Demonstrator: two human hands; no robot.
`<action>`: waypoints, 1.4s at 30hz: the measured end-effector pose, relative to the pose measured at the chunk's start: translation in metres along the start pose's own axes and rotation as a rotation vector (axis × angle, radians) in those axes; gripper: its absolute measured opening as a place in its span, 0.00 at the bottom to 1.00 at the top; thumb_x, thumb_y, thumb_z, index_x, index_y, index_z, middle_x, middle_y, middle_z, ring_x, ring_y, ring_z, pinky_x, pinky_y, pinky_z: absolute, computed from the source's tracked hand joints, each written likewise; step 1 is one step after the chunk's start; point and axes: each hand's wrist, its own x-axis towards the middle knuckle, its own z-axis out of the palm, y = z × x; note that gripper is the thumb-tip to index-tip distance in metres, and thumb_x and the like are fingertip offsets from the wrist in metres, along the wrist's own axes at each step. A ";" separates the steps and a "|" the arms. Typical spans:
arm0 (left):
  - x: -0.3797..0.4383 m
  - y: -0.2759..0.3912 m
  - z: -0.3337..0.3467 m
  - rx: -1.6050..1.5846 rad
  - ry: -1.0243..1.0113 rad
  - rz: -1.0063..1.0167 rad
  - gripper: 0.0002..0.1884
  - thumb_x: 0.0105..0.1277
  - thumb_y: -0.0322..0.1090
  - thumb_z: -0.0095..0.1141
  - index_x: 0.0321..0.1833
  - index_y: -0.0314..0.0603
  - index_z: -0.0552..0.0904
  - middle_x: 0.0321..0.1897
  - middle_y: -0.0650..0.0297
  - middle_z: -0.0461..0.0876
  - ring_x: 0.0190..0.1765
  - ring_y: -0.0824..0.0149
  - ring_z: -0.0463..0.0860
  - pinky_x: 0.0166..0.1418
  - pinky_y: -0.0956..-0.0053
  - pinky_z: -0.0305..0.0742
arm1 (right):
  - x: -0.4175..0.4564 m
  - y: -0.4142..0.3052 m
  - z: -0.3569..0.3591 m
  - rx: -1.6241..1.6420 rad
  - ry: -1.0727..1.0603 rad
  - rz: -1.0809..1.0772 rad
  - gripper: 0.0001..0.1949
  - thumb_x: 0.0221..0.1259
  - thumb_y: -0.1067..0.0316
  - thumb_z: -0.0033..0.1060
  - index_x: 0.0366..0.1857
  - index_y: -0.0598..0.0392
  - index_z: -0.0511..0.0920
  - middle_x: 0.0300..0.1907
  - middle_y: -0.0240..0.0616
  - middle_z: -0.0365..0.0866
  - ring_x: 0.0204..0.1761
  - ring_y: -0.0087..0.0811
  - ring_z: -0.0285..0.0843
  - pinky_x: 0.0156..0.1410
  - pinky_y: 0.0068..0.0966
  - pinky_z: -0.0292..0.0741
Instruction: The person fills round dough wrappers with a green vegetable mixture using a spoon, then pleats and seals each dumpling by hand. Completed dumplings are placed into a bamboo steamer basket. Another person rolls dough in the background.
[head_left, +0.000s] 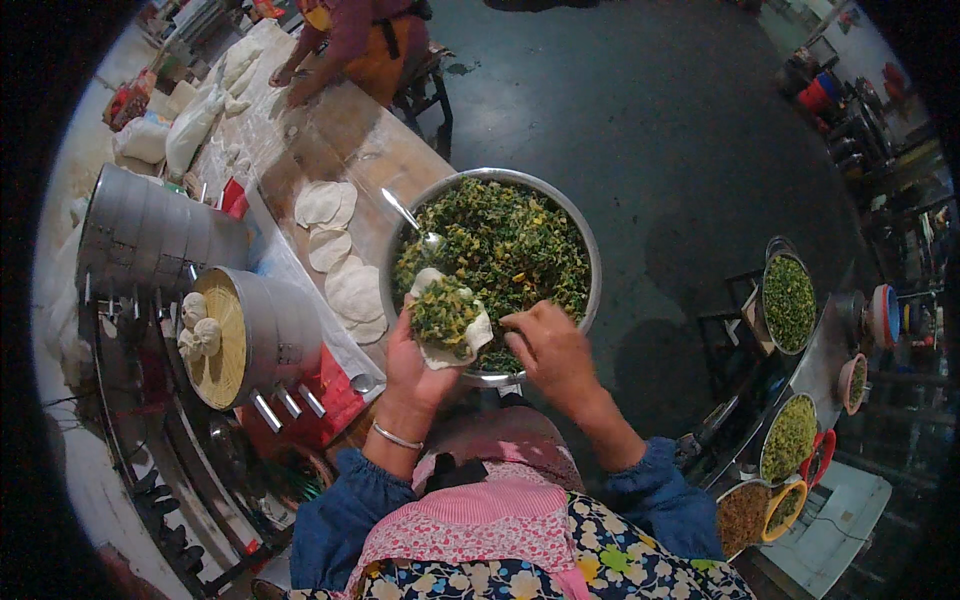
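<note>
On my left palm (421, 367) rests a round dough wrapper (480, 330), heaped with chopped green and yellow filling (448, 315). My right hand (551, 345) is just to the right of the wrapper, over the near rim of a large metal bowl (592, 262). Its thumb and fingertips are bent close together, and I see nothing between them. The bowl holds a deep mass of the same chopped vegetable filling (510, 232). A metal spoon (401, 208) leans in it at the left side. Flat dough wrappers (355, 292) lie overlapping on the floured board left of the bowl.
Left stands a metal steamer (277, 322) with several pleated buns (202, 336) on its woven liner; a taller steamer stack (157, 232) is behind it. Another person (367, 45) works at the far end of the floured table (405, 146). Bowls of filling (789, 439) stand right.
</note>
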 end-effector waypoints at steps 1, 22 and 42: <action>0.002 -0.001 0.000 0.004 -0.003 -0.009 0.23 0.72 0.51 0.39 0.61 0.43 0.73 0.57 0.53 0.76 0.58 0.52 0.76 0.65 0.50 0.68 | 0.002 0.003 0.008 0.183 -0.028 0.033 0.12 0.58 0.67 0.57 0.45 0.55 0.77 0.38 0.42 0.74 0.43 0.44 0.74 0.50 0.37 0.71; -0.004 -0.002 0.012 0.192 0.026 -0.008 0.26 0.73 0.55 0.38 0.62 0.41 0.70 0.55 0.58 0.78 0.54 0.60 0.80 0.58 0.61 0.77 | 0.038 -0.006 0.034 1.563 -0.084 0.510 0.08 0.64 0.67 0.57 0.44 0.57 0.78 0.34 0.29 0.80 0.32 0.17 0.75 0.37 0.16 0.72; -0.012 0.014 0.015 0.566 0.205 0.004 0.19 0.69 0.44 0.51 0.59 0.46 0.71 0.44 0.61 0.80 0.42 0.65 0.83 0.34 0.66 0.85 | 0.048 -0.007 0.039 1.121 -0.100 0.350 0.08 0.62 0.71 0.57 0.43 0.57 0.78 0.37 0.30 0.79 0.37 0.18 0.75 0.40 0.17 0.74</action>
